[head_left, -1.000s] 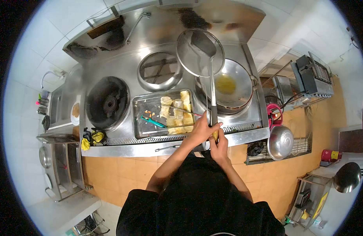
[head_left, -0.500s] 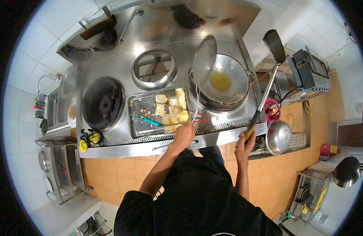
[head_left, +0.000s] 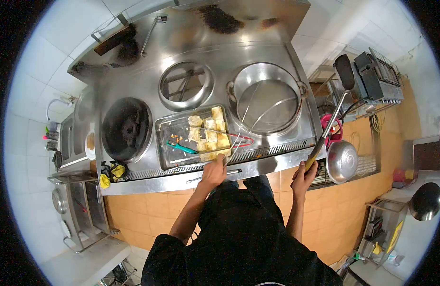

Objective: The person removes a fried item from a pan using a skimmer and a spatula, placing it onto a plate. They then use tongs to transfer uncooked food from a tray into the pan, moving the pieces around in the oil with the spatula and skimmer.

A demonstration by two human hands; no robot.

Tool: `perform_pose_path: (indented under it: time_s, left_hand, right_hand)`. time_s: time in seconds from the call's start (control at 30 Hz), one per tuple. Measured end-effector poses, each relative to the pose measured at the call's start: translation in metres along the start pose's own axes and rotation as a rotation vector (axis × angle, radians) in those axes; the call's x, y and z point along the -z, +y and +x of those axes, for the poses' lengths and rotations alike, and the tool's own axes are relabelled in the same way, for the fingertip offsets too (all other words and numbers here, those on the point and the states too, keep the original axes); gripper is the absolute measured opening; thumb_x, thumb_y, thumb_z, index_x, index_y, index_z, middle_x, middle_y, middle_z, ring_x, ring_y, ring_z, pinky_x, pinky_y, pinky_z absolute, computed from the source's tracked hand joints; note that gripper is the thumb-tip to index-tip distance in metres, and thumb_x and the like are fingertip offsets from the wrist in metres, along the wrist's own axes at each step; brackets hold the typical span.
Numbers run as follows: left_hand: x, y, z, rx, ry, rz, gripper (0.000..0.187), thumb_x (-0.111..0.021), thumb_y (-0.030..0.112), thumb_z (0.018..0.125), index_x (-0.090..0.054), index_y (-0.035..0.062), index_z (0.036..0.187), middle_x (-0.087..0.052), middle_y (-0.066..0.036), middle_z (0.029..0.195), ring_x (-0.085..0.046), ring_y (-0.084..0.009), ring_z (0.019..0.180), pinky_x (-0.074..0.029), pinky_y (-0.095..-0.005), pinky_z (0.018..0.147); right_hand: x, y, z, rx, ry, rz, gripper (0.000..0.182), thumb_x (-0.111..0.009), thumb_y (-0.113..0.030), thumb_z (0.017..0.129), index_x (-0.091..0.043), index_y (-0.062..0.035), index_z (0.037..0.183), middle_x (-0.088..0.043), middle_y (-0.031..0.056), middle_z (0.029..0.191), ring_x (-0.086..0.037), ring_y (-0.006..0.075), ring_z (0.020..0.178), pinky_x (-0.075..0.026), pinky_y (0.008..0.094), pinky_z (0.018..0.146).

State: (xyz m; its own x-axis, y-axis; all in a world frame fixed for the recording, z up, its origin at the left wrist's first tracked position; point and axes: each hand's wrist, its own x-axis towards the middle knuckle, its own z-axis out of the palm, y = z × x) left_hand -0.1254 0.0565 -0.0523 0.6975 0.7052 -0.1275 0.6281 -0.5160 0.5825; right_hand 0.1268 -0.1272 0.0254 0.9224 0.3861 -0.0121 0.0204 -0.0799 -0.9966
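As your left hand (head_left: 214,172) is closed on the handle of the strainer (head_left: 267,112), its mesh covers the mouth of the wok (head_left: 263,71); contact cannot be confirmed. Your right hand (head_left: 304,177) grips the spatula (head_left: 344,72) beyond the stove's right edge. You appear to be positioning the strainer; that calls for a level wrist. No brand or lettering is legible.

one head-worn view, forward and steeply down over the stove (head_left: 220,71), edges probably rather distorted
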Motion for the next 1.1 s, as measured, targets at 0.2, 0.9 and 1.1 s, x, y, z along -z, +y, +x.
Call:
perform_pose_path:
  time_s: [0.2,0.9,1.1]
  left_hand:
    - [-0.010,-0.019,-0.014,0.052,-0.065,0.089,0.038,-0.061,0.018,0.086,-0.045,0.0017,0.116,-0.066,-0.024,0.075,-0.066,-0.0430,0.068,-0.051,-0.0543,0.065]
    - [-0.024,-0.042,-0.018,-0.082,0.174,0.177,0.041,-0.068,0.017,0.078,-0.052,0.0026,0.112,-0.066,-0.017,0.079,-0.067,-0.0351,0.069,-0.054,-0.0465,0.059]
    - [-0.018,-0.034,-0.017,-0.075,0.201,0.184,0.044,-0.072,0.021,0.075,-0.055,0.0046,0.113,-0.062,-0.016,0.101,-0.064,-0.0357,0.090,-0.055,-0.0462,0.072]
  right_hand:
    - [0.009,0.013,0.000,-0.033,0.012,-0.060,0.031,-0.058,-0.015,0.097,-0.048,-0.0011,0.123,-0.047,0.0003,0.073,-0.039,0.0056,0.049,-0.034,0.0237,0.044]
    - [0.011,0.047,0.005,-0.055,-0.073,-0.082,0.035,-0.061,-0.012,0.094,-0.049,0.0006,0.124,-0.050,0.0010,0.078,-0.042,0.0056,0.049,-0.034,0.0228,0.041]
    - [0.020,0.069,0.004,0.039,-0.102,-0.199,0.031,-0.059,-0.011,0.095,-0.049,0.0015,0.121,-0.052,0.0033,0.084,-0.047,0.0077,0.055,-0.038,0.0239,0.045]
